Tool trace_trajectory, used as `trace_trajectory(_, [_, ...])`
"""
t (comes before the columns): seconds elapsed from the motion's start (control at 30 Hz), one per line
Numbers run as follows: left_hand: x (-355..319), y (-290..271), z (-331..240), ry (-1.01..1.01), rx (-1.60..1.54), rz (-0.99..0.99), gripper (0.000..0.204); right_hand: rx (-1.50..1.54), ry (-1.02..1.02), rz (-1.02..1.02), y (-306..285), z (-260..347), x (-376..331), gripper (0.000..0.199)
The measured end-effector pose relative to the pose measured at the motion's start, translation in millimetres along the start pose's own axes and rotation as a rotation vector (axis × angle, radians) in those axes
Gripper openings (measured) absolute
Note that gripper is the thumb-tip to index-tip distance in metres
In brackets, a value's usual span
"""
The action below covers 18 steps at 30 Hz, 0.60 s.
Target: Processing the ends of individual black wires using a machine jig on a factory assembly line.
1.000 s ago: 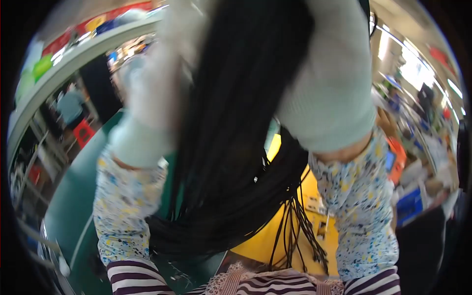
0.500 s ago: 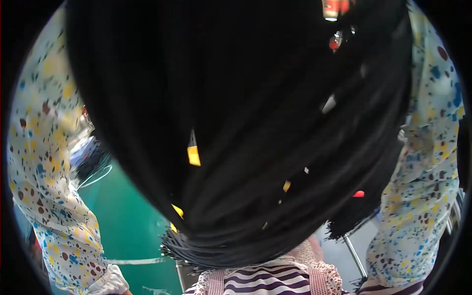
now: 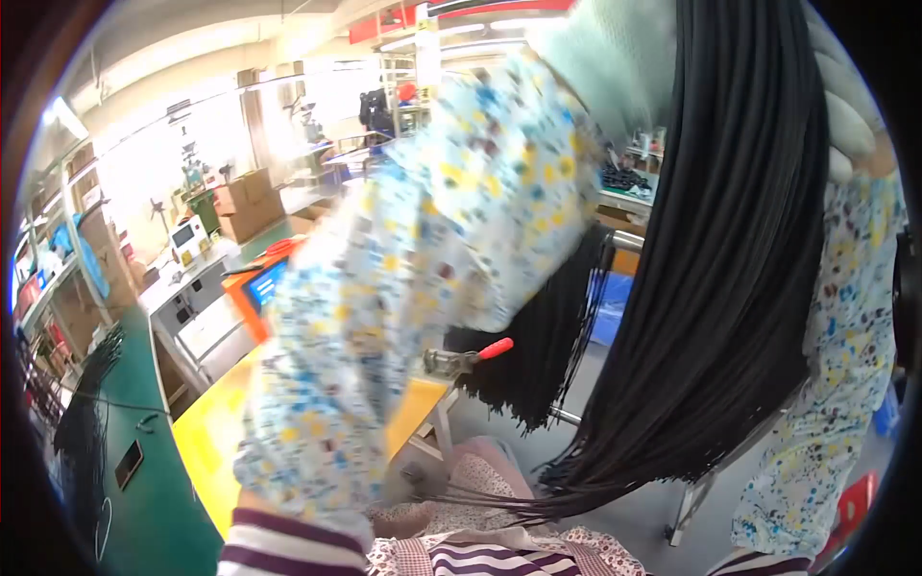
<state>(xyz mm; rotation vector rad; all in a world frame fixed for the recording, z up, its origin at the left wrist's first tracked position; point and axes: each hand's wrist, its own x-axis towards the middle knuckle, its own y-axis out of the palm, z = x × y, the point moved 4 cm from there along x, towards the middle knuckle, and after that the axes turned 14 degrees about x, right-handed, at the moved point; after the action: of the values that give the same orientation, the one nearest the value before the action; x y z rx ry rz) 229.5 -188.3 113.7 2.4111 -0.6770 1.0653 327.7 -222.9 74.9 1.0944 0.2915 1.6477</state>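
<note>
A thick bundle of long black cables [image 3: 735, 288] hangs from the upper right down to my lap, its loose ends fanning out at the bottom. My left hand [image 3: 624, 58], in a pale green glove, is raised at the top against the bundle's left side. My right hand [image 3: 850, 115], also gloved, grips the bundle from the right. Both forearms wear flowered sleeve covers. The fingers are mostly hidden behind the cables.
A second bunch of black cables [image 3: 538, 355] hangs over a metal rail behind. A clamp with a red handle [image 3: 471, 357] sits at the corner of a yellow table [image 3: 206, 432]. A green bench [image 3: 144, 509] with more cables [image 3: 82, 422] runs along the left. Cardboard boxes [image 3: 245, 202] stand farther back.
The cable bundle, which filled nearly the whole view half a second ago, now hangs to the right. My arms stay raised and the workshop shows on the left.
</note>
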Motion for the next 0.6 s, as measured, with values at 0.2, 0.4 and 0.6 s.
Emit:
trace_trajectory(0.2, [53,-14,51,-0.038,-0.36,0.265,0.02,-0.039,-0.168,-0.103,-40,44,-48,0.134])
trace_trajectory(0.4, [145,-13,116,-0.13,-0.764,0.56,0.017,-0.12,-0.403,-0.186,-79,121,-118,0.145])
trace_trajectory(0.6, [161,-9,160,-0.114,-1.18,0.66,0.016,0.304,-0.523,-0.183,-141,55,-196,0.141])
